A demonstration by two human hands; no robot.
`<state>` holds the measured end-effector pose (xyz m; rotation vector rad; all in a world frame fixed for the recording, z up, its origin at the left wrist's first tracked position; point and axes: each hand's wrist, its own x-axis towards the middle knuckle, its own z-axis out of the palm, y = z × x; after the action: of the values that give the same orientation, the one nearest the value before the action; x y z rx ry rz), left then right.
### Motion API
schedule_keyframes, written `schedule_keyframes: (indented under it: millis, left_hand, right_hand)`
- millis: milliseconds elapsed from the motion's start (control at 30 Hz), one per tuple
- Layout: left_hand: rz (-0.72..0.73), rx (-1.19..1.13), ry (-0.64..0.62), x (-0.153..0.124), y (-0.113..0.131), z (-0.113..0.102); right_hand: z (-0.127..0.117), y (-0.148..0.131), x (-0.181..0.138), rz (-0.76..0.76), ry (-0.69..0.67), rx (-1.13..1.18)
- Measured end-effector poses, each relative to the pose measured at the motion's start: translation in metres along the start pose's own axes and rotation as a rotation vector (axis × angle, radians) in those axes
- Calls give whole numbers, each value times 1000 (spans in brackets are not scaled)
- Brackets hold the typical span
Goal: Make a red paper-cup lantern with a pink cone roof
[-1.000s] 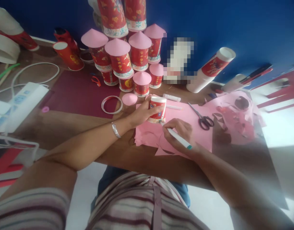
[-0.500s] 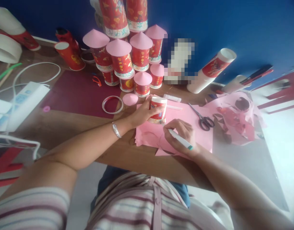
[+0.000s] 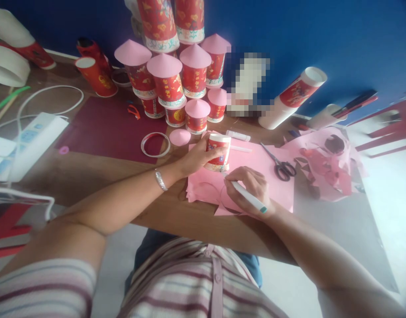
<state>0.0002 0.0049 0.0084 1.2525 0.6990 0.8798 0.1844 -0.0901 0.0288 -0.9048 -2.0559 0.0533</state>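
My left hand (image 3: 198, 157) is wrapped round a red paper cup (image 3: 219, 151) that stands upside down on a sheet of pink paper (image 3: 256, 165). My right hand (image 3: 251, 187) pinches a white pen with a green end (image 3: 249, 197); its tip touches the paper right beside the cup's rim. A silver bracelet (image 3: 160, 179) sits on my left wrist.
A stack of red cups with pink cone lids (image 3: 176, 81) stands behind. Black scissors (image 3: 282, 165) lie on the pink sheet, with pink scraps (image 3: 325, 163) to the right. A loose pink cone (image 3: 179, 137), a cut ring (image 3: 154, 145), a white tube (image 3: 237, 135), a power strip (image 3: 33, 141) and a lying cup sleeve (image 3: 295, 95) surround them.
My right hand with the pen has slid slightly down and round the cup's rim. My left hand and the cup stay put.
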Motion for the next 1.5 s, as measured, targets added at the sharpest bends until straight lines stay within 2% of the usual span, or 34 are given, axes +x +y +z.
schedule_keyframes:
  millis: [967,1367,1500]
  left_hand:
    - [5,52,12,-1,2,0]
    - [3,-6,-9,1,-4,-1]
    - [34,-3,-37,2,-6,-3]
  right_hand:
    - [3,3,0,-5,13,-42]
    - [-1,0,0,-88,-17,110]
    - [-1,-1,0,-116,-38,85]
